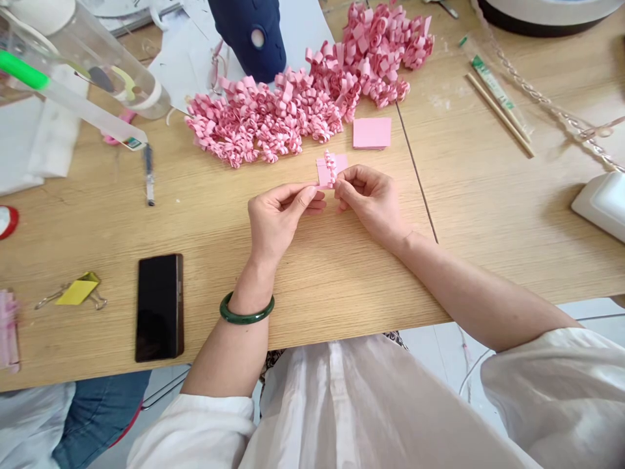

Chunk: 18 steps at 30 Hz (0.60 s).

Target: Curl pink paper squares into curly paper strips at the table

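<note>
My left hand (278, 218) and my right hand (368, 195) meet over the middle of the wooden table (342, 286), both pinching one small pink paper piece (328, 170) with curled fringe strips along its edge. The left fingers grip its lower left side, the right fingers its lower right. A green bangle (245, 312) sits on my left wrist. Just beyond the hands lies a small stack of flat pink paper squares (372, 132). Behind that spreads a large heap of finished pink curled pieces (303, 98).
A black phone (159, 306) lies face up at the near left, with a yellow binder clip (78, 290) beside it. A pen (149, 174), a clear bottle (97, 65), wrapped chopsticks (498, 98), a blue object (251, 36) and a white device (603, 203) ring the table.
</note>
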{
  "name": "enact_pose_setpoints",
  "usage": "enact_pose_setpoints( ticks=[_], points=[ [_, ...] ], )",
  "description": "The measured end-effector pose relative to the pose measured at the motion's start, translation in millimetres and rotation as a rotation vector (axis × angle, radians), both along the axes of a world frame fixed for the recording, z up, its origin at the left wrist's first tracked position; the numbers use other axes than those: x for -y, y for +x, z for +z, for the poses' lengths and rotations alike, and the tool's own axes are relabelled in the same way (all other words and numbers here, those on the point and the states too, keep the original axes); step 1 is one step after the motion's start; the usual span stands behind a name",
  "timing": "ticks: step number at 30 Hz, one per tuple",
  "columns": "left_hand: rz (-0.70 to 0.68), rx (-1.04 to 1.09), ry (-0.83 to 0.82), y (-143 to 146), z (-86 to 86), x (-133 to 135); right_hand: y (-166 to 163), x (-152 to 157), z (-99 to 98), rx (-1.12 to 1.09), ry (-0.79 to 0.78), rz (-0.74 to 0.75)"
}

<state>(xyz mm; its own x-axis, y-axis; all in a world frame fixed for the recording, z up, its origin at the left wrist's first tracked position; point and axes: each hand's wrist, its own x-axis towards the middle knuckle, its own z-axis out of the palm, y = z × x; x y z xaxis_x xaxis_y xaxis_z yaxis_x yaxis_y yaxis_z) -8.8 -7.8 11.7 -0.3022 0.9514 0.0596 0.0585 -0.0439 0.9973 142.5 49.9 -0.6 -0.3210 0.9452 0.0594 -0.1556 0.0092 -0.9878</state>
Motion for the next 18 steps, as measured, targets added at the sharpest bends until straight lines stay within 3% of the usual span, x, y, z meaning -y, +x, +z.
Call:
enact_pose_setpoints(
  ticks=[18],
  points=[
    [0.003,0.049,-0.061,2.5,-4.8,-1.6,0.6,-0.2,-0.6,0.041,0.030,-0.030]
  ],
)
